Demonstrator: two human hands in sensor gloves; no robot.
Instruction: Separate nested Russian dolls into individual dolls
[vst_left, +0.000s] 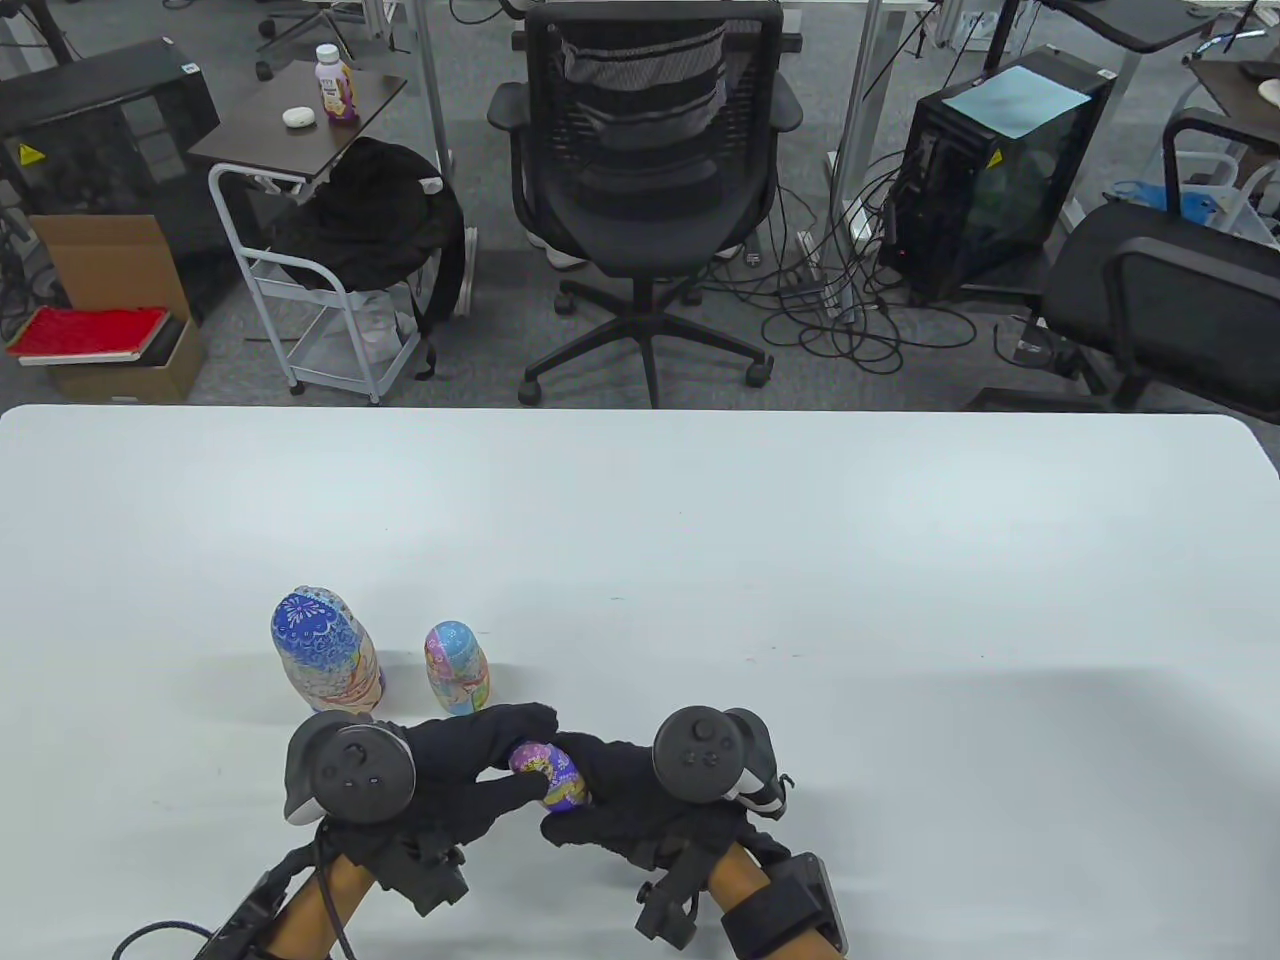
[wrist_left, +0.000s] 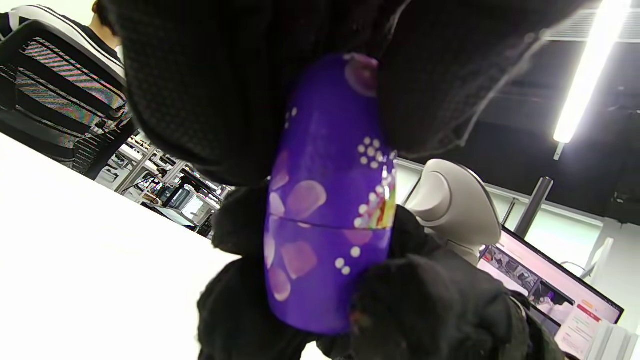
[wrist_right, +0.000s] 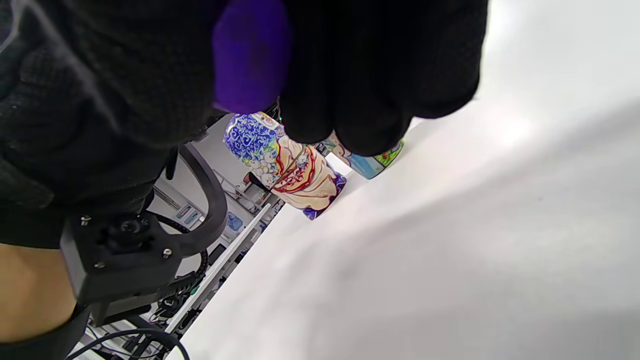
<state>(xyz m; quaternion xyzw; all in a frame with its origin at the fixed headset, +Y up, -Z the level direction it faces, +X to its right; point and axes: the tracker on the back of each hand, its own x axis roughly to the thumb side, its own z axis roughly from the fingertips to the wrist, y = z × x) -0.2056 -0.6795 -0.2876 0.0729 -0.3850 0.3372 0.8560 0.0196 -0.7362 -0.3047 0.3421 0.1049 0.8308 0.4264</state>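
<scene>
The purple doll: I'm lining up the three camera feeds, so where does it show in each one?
Table view: the purple doll sits low, left of centre, gripped between the left hand and the right hand.
Left wrist view: it fills the middle, its seam closed.
Right wrist view: only a rounded end shows at the top.
Shared landmark: the large blue-headed doll, in the table and right wrist views.
</scene>
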